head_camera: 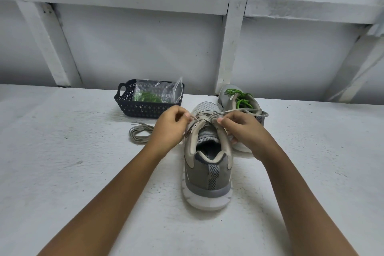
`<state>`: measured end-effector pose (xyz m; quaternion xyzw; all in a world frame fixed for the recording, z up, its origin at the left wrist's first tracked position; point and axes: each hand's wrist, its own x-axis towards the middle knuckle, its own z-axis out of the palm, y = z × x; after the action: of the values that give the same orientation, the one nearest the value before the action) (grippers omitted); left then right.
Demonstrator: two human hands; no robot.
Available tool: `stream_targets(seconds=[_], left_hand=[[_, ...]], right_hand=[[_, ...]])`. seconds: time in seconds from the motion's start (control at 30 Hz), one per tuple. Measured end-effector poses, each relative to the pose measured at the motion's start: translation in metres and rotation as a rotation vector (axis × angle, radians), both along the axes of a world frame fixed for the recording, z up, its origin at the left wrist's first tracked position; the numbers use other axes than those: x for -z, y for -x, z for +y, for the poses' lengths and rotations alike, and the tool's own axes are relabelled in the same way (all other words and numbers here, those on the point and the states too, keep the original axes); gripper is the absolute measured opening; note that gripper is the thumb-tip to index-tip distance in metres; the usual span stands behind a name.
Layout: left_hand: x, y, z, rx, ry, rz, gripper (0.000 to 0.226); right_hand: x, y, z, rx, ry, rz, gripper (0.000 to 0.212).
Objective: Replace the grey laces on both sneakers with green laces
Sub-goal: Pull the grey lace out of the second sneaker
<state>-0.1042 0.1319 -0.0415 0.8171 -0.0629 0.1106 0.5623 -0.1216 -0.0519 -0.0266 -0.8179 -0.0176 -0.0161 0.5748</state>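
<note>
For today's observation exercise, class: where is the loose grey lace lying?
In the head view, the loose grey lace lies coiled on the white table, left of the near sneaker, in front of the dark basket, beside the left hand.

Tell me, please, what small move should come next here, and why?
Probably draw the grey lace out of the top eyelets: the left hand and right hand each pinch it on the near sneaker, while the far sneaker already carries green lace.

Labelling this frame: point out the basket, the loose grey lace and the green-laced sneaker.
basket (145, 108), head view, front wall
loose grey lace (141, 137), head view, coil's lower strands
green-laced sneaker (224, 95), head view, grey upper
</note>
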Motion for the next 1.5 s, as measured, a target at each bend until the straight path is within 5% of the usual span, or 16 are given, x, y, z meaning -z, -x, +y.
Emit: stream_targets(seconds=[0.17,0.33,0.5,0.67,0.77,0.93,1.1,1.33,1.5], left_hand=[[-0.004,-0.007,0.017,-0.262,-0.114,-0.030,0.013],[-0.001,-0.003,0.012,-0.142,-0.366,-0.121,0.037],[0.002,0.000,0.003,0.127,-0.329,0.050,0.020],[-0.005,0.003,0.004,0.094,-0.168,0.058,0.020],[-0.012,0.008,0.000,0.116,-0.126,0.006,0.020],[-0.018,0.022,-0.002,0.208,-0.345,-0.177,0.015],[-0.013,0.028,0.005,0.281,-0.465,-0.095,0.022],[-0.004,0.026,-0.002,0.218,-0.272,0.170,0.062],[-0.001,0.033,-0.006,0.130,-0.193,0.154,0.051]], right_hand=[[0.002,-0.001,0.001,0.124,0.129,-0.216,0.010],[0.006,-0.004,0.000,0.212,0.431,-0.473,0.029],[0.009,-0.002,-0.002,0.168,0.681,-0.344,0.027],[-0.009,0.006,-0.003,0.124,0.436,-0.332,0.010],[-0.025,0.016,0.000,0.006,0.425,-0.287,0.021],[-0.042,0.042,-0.009,-0.244,0.694,-0.068,0.024],[-0.050,0.060,-0.016,-0.365,0.633,0.135,0.019],[-0.049,0.025,-0.005,-0.030,0.711,-0.182,0.031],[-0.034,-0.014,0.010,-0.045,0.679,-0.029,0.027]])
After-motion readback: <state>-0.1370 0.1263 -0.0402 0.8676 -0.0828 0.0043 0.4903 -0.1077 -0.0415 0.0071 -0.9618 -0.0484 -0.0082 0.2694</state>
